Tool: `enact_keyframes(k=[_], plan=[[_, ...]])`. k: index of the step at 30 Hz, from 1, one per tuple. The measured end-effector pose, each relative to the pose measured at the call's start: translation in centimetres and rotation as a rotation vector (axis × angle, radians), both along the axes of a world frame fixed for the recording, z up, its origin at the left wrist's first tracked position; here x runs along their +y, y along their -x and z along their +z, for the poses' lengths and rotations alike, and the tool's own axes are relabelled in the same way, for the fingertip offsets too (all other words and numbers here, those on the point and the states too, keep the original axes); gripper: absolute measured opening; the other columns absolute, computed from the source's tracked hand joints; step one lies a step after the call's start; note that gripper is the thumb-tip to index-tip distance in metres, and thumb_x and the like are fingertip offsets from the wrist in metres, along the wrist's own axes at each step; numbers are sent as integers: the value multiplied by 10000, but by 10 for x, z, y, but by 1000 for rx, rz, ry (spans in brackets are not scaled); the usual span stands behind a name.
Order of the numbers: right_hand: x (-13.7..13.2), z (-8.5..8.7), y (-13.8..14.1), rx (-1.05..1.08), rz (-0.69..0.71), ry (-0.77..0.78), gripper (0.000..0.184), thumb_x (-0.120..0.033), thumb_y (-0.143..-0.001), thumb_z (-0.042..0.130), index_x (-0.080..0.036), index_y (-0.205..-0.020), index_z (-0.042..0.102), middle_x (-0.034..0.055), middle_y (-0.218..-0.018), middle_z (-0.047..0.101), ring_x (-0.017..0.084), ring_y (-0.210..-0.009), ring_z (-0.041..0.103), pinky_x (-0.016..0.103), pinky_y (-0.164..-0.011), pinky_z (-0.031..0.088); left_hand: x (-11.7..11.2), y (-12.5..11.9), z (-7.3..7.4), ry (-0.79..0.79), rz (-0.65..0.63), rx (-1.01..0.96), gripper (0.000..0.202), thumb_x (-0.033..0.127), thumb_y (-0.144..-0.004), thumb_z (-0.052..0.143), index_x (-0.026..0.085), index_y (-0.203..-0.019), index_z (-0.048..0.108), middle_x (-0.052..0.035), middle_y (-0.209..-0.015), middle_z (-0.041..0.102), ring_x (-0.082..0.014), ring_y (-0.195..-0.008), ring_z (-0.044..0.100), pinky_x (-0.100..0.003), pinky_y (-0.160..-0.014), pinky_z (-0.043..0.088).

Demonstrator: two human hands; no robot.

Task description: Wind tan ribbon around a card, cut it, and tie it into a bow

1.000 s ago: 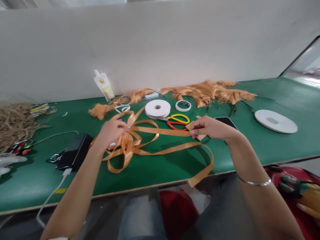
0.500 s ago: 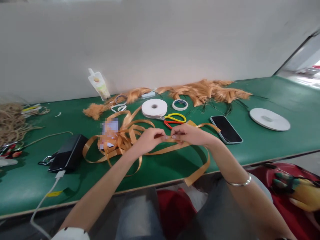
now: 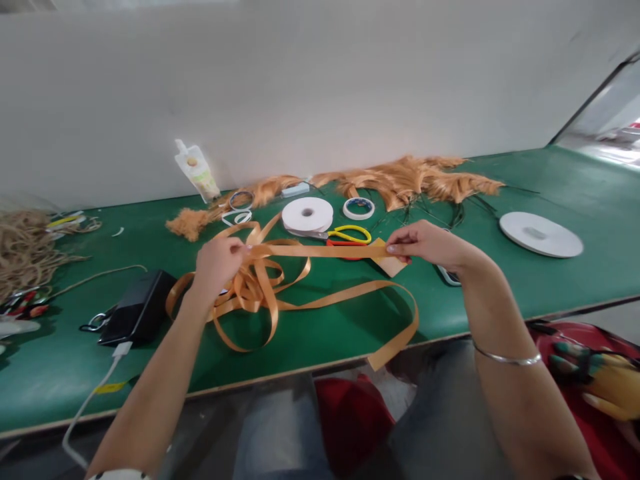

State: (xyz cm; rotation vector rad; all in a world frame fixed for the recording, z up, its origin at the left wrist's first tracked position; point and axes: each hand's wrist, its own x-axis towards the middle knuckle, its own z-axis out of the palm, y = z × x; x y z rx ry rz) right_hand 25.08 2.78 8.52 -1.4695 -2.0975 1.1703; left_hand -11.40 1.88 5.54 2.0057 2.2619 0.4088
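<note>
A length of orange ribbon [image 3: 320, 251] is stretched almost straight between my two hands, above the table. My left hand [image 3: 220, 265] pinches it over a loose tangle of the same ribbon. My right hand [image 3: 425, 245] pinches it on the other side, with a small tan card or ribbon piece [image 3: 389, 260] just below the fingers. From the tangle another strand loops across the table, its cut end at the front edge. Behind the taut ribbon lie scissors [image 3: 350, 233] with yellow and red handles and a white spool [image 3: 307, 213].
Orange fibre bundles [image 3: 400, 180] lie along the wall, near a roll of tape [image 3: 359, 209]. A white disc [image 3: 541, 234] is at the right, and a phone [image 3: 450, 275] is partly hidden by my right hand. At left are a black power bank [image 3: 137, 310] and twine [image 3: 23, 250].
My hands were close together at the middle. They have moved apart, left hand leftward and right hand to the right and up, drawing the ribbon out between them.
</note>
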Motion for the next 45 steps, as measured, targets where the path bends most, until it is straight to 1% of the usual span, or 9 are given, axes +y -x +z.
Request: enact_keyframes(k=[6,10,12,17,22,31,34,39,45], plan=[[-5,-6,19,36,-70,-44,257,-394,-734,604,-143,-738,660,-19,-517,526,74,-469,439,212,-457,328,3,-38,-1,-36,-193,-158,455,336,-820,476,162,-1237,522,-125,-1239,585,-294,-1144,526,-391,-927,402],[-10,-18,49,24,46,-119,173,-301,-742,595,-142,-714,656,-1,-578,589,83,-496,465,219,-489,339,-1,-95,-5,189,-760,-736,833,419,-741,641,233,-1425,203,-106,-1421,406,-241,-1292,392,-362,-1021,351],[-10,-25,58,21,144,-133,121,-186,-731,553,-143,-741,666,21,-696,650,102,-580,524,224,-544,373,0,-118,-12,272,-879,-868,886,432,-721,665,232,-1427,169,-130,-1346,464,-227,-1164,506,-338,-937,416],[-5,-35,57,43,205,-126,237,-76,-708,482,-153,-843,660,25,-761,663,118,-655,554,226,-587,389,7,-136,-42,261,-762,-752,425,507,-766,572,151,-998,568,18,-669,525,-108,-586,469,-226,-533,347],[-1,-41,54,-12,111,-66,142,-210,-763,546,-149,-858,632,2,-655,596,97,-566,506,209,-514,349,5,-120,-67,270,-677,-823,299,429,-780,558,137,-736,607,72,-499,347,-66,-489,284,-215,-486,225],[1,-41,46,89,-10,-85,79,-209,-743,552,-173,-786,609,27,-730,644,152,-696,598,269,-637,446,1,-106,-65,187,-619,-912,271,364,-785,563,151,-620,540,22,-587,487,-98,-573,426,-234,-561,353],[-2,-48,54,109,-22,-60,57,-216,-743,561,-180,-769,598,18,-702,638,145,-656,595,261,-598,441,-1,-105,-66,142,-618,-948,204,365,-814,545,168,-862,565,-23,-777,592,-144,-750,546,-282,-711,440],[-5,-59,74,174,-22,-48,91,-193,-746,570,-185,-836,585,19,-755,652,149,-702,618,262,-618,454,-10,-105,-72,-99,-570,-806,578,393,-790,591,207,-1294,376,-141,-1275,522,-252,-1186,482,-422,-1009,367],[-11,-66,88,384,-9,-6,121,-129,-751,541,-176,-862,557,21,-809,645,147,-774,630,283,-716,483,-13,-105,-77,-49,-674,-717,474,366,-828,543,219,-1272,465,-88,-1140,638,-223,-1061,586,-358,-943,447]])
